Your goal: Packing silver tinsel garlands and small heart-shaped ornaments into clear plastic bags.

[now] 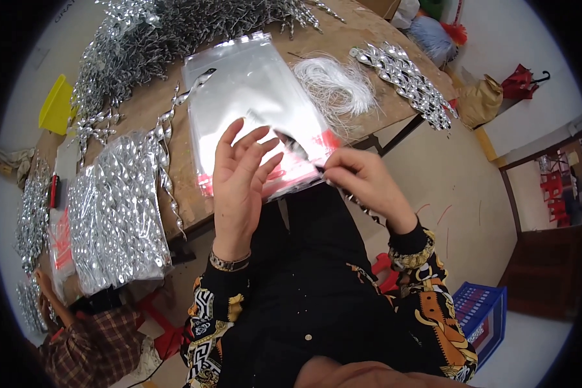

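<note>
My right hand (363, 182) pinches a silver twisted strip (295, 145) between thumb and fingers. One end points up toward my left hand, blurred by motion; the other trails below my right wrist. My left hand (239, 178) is held palm inward with its fingers apart, holding nothing, just left of the strip's upper end. Beneath both hands lies a stack of clear plastic bags (239, 90) with red print along the near edge. Another silver twist (204, 79) rests across the stack's left side.
A bundle of white string (336, 84) and a row of silver twists (407, 81) lie to the right. A heap of twists (174, 39) covers the back. At left are a filled bag (116, 213), a red cutter (53, 191) and a person in a plaid shirt (94, 346).
</note>
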A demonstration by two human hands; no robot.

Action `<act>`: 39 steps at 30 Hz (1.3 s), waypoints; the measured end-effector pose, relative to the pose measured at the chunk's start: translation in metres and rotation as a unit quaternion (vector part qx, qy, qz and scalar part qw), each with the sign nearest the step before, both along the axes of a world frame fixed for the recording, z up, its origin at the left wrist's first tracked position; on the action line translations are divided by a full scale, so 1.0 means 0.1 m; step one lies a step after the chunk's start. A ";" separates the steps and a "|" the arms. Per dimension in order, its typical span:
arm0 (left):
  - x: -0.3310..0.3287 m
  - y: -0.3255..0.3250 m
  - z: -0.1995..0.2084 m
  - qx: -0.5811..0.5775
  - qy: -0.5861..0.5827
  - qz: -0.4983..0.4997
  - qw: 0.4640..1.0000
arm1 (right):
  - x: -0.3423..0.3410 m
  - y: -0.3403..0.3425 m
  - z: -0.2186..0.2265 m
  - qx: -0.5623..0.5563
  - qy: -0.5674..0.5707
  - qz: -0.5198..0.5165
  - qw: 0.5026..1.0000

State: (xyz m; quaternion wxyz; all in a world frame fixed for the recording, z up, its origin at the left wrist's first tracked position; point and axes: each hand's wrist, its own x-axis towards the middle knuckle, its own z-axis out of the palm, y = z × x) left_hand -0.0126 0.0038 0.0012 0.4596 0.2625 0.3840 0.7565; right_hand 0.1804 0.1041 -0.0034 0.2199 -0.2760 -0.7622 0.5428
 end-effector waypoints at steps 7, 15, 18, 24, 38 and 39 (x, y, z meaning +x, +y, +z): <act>-0.03 -0.04 -0.10 -0.086 0.055 -0.044 0.994 | 0.36 0.74 0.20 0.182 -0.030 -0.174 0.967; -0.04 0.00 -0.16 -0.117 0.072 -0.088 0.987 | 0.88 1.93 0.24 0.493 -0.200 -0.327 0.781; -0.04 0.01 -0.17 -0.133 0.081 -0.100 0.983 | 0.89 2.22 0.15 0.505 -0.259 -0.330 0.754; -0.03 0.06 -0.19 -0.131 0.083 -0.111 0.982 | 0.86 2.60 -0.14 0.497 -0.328 -0.315 0.739; -0.10 0.11 -0.20 -0.149 0.055 -0.126 0.979 | 0.31 2.23 -0.04 0.497 -0.211 -0.272 0.796; -0.11 0.11 -0.21 -0.136 0.070 -0.118 0.981 | 0.17 2.13 0.00 0.477 -0.207 -0.260 0.813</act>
